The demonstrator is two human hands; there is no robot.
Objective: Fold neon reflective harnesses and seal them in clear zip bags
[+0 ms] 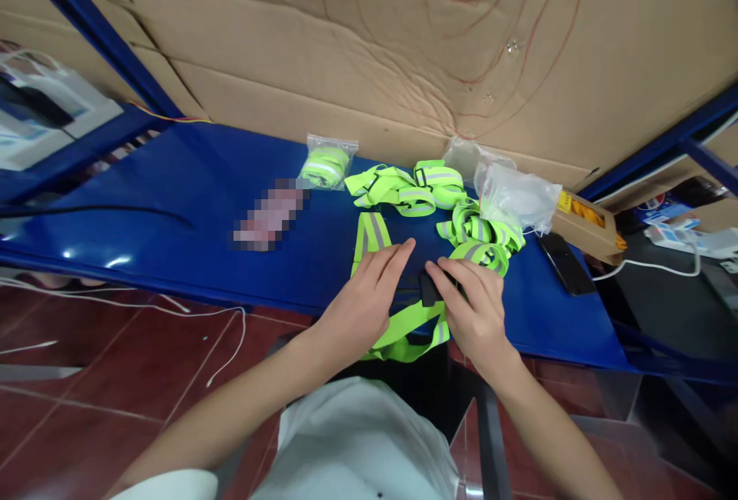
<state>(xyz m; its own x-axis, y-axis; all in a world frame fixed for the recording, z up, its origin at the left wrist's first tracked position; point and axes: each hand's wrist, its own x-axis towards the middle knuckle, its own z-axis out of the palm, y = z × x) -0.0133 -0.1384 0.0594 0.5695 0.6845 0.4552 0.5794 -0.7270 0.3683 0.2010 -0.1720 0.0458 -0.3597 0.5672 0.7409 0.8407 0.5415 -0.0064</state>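
A neon-yellow reflective strap with a grey stripe hangs in a loop at the table's front edge. Its upper part lies on the tabletop beyond my left hand. That hand is closed over the strap, fingers close together and pointing forward; its thumb is hidden. Between my hands sits a black plastic buckle. My right hand pinches this buckle from the right with its fingertips, while the strap runs below it. Behind, several more reflective straps lie loosely coiled, one bundle being close to my right fingers.
On the blue table are a bagged strap, a blurred pinkish item, clear plastic bags, a black phone and a cardboard box. A cardboard wall stands behind. White cables hang at the left.
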